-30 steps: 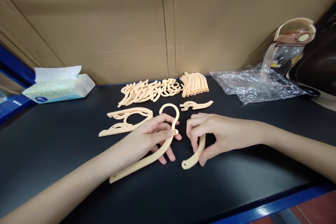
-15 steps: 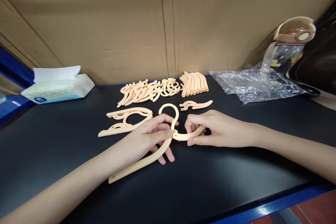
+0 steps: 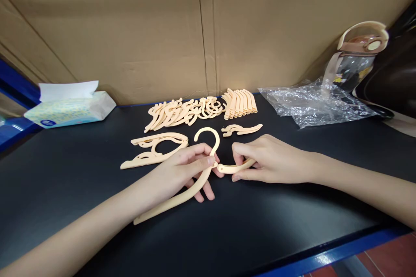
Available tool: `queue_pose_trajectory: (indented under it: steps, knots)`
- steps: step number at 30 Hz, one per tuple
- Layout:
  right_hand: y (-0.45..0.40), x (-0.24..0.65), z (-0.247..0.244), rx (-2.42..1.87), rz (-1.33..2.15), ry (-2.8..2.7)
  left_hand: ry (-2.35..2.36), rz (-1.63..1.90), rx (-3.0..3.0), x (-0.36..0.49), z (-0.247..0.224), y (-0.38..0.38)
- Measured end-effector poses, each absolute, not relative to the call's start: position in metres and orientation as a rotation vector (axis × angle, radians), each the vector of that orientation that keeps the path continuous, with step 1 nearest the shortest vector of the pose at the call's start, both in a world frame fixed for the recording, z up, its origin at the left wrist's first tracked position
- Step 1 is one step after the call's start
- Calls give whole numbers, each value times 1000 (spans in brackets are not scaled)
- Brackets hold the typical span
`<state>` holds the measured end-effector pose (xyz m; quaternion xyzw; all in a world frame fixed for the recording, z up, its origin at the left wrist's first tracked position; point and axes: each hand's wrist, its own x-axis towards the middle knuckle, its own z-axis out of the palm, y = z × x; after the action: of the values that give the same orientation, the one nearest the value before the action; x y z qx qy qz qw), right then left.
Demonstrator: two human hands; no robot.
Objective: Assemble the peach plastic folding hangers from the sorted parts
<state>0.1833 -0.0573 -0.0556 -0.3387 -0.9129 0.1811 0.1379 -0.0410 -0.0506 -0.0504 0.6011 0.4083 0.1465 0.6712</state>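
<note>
Between thumb and fingers, my left hand [image 3: 191,166] pinches a cream plastic hanger hook [image 3: 212,135] where it meets a long curved hanger arm [image 3: 182,197], which slants down toward me. My right hand [image 3: 264,160] is closed around a second curved hanger arm [image 3: 232,169]; its round holed end points left, just short of the joint, with a small gap showing. Behind my left hand lies a folded hanger [image 3: 159,149]. Two small hanger pieces [image 3: 242,130] rest beyond my right hand.
Along the back of the black table [image 3: 292,233] lie a pile of loose hanger parts [image 3: 182,112] and a row of curved arms [image 3: 240,103]. A tissue pack [image 3: 71,110] stands at left. Clear plastic bags [image 3: 312,104] and a bottle [image 3: 355,65] are at right, before a cardboard wall [image 3: 130,30].
The arm in my right hand has come slightly away from the hook joint, opening a small gap. My left hand still grips the hook and other arm, shifted a little left.
</note>
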Motion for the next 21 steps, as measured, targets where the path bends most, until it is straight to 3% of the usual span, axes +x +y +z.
queue_pose_trajectory:
  steps: [8,21]
  knots:
    - [-59,183,-55,-976,482,-2662,903,315,1386,-44,-48,-50]
    - [-70,176,-57,-1034,58,-2720,887,280,1391,-46,-46,-49]
